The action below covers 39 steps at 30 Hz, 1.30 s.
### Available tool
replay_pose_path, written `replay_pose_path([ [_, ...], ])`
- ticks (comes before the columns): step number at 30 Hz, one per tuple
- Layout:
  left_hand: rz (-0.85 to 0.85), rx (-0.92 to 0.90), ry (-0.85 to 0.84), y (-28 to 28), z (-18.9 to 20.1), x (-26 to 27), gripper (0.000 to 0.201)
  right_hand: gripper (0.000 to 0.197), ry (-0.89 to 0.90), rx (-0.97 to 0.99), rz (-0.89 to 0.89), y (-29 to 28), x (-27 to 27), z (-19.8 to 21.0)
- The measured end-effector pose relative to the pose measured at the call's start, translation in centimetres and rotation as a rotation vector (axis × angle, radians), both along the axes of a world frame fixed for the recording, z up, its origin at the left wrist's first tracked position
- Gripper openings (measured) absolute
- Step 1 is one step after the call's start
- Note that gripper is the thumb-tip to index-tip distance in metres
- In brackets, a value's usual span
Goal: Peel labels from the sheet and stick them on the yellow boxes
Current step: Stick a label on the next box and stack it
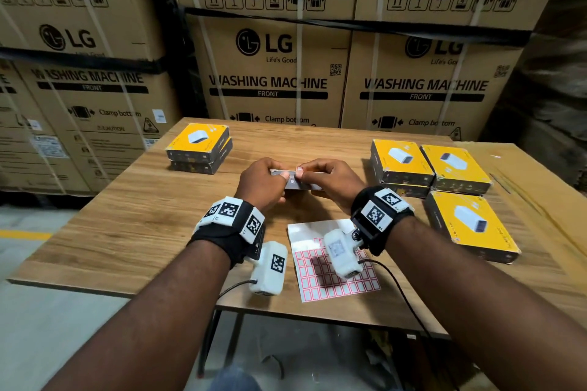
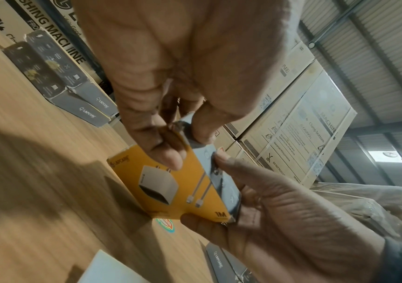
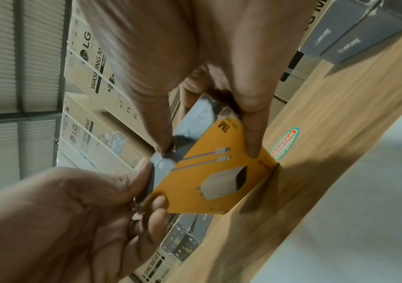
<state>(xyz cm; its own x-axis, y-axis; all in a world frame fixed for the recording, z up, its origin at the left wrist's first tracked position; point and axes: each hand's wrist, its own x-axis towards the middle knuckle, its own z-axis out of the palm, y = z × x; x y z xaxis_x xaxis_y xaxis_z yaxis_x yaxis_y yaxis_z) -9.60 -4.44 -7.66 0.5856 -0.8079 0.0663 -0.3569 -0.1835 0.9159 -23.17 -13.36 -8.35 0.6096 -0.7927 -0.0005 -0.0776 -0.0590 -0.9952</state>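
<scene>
- A small yellow cardboard box with grey sides is held on edge above the wooden tabletop, gripped by the left hand and right hand.
- A small label is pressed on its grey side by the right thumb.
- The box is judged light and stiff, best held by its edges.
- The red-bordered label sheet lies nearer, flimsy.

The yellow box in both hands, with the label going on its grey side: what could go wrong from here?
1. The right hand presses the small label with a thumb near the edge of the grey side; it may go on crooked or fold over.
2. The yellow box stands on one edge on the table; if the left hand loosens its grip, it may tip.
</scene>
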Motion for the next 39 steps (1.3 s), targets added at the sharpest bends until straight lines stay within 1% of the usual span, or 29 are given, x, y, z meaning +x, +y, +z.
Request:
replay_pose_path([
  [6, -0.003, -0.004, 0.058, 0.0, -0.3, 0.2, 0.016, 0.012, -0.011, 0.059, 0.057, 0.4, -0.1, 0.7],
  [9, -0.012, 0.003, 0.089, 0.0, -0.3, 0.2, 0.012, 0.009, 0.0, 0.071, 0.042, 0.5, -0.1, 1.0],
  [12, 0.0, 0.015, 0.125, 0.2, -0.2, 0.0, 0.009, 0.019, 0.039, 0.021, 0.015, 0.6, 0.0, 0.9],
  [14, 0.015, 0.028, 0.146, 0.3, -0.2, 0.0, 0.014, 0.024, 0.066, 0.008, 0.032, 0.7, -0.2, 1.2],
  [16, 0.024, 0.049, 0.112, 0.5, -0.3, -0.1, 0.023, 0.026, 0.106, -0.005, 0.056, 0.8, -0.3, 1.4],
  [18, 0.04, 0.067, 0.052, 0.4, -0.4, 0.0, 0.032, 0.027, 0.159, -0.055, 0.064, 0.9, -0.1, 1.4],
  [20, 0.048, 0.074, 0.045, 0.2, -0.4, 0.0, 0.035, 0.027, 0.194, -0.135, 0.053, 1.0, 0.3, 1.2],
  [21, 0.041, 0.065, 0.08, 0.1, -0.2, 0.0, 0.034, 0.027, 0.203, -0.177, 0.039, 1.2, 0.5, 1.2],
  [23, 0.023, 0.041, 0.21, -0.1, 0.0, 0.1, 0.029, 0.026, 0.221, -0.234, 0.0, 1.3, 0.7, 1.1],
  [25, 0.039, -0.006, 0.315, 0.0, 0.1, 0.0, 0.018, 0.026, 0.225, -0.27, -0.033, 1.5, 0.8, 1.1],
  [26, 0.064, -0.033, 0.33, -0.1, 0.1, -0.1, 0.015, 0.027, 0.221, -0.283, -0.044, 1.7, 0.8, 1.1],
  [28, 0.104, -0.077, 0.35, -0.2, 0.1, -0.3, 0.026, 0.03, 0.195, -0.301, -0.057, 2.0, 0.8, 1.2],
  [29, 0.121, -0.095, 0.375, -0.3, 0.2, -0.4, 0.026, 0.032, 0.179, -0.306, -0.057, 2.2, 0.8, 1.2],
  [32, 0.17, -0.137, 0.438, -0.3, 0.8, -0.7, 0.015, 0.042, 0.157, -0.342, -0.07, 2.4, 0.9, 1.1],
  [36, 0.213, -0.228, 0.501, -0.8, 0.9, -0.4, 0.021, 0.062, 0.093, -0.256, -0.113, 2.2, 1.1, 1.1],
  [37, 0.223, -0.255, 0.484, -0.8, 0.9, -0.6, 0.022, 0.065, 0.076, -0.2, -0.126, 2.2, 1.2, 1.3],
  [39, 0.23, -0.319, 0.381, -0.9, 0.7, -0.7, 0.023, 0.072, 0.015, -0.014, -0.137, 1.7, 1.5, 1.5],
])
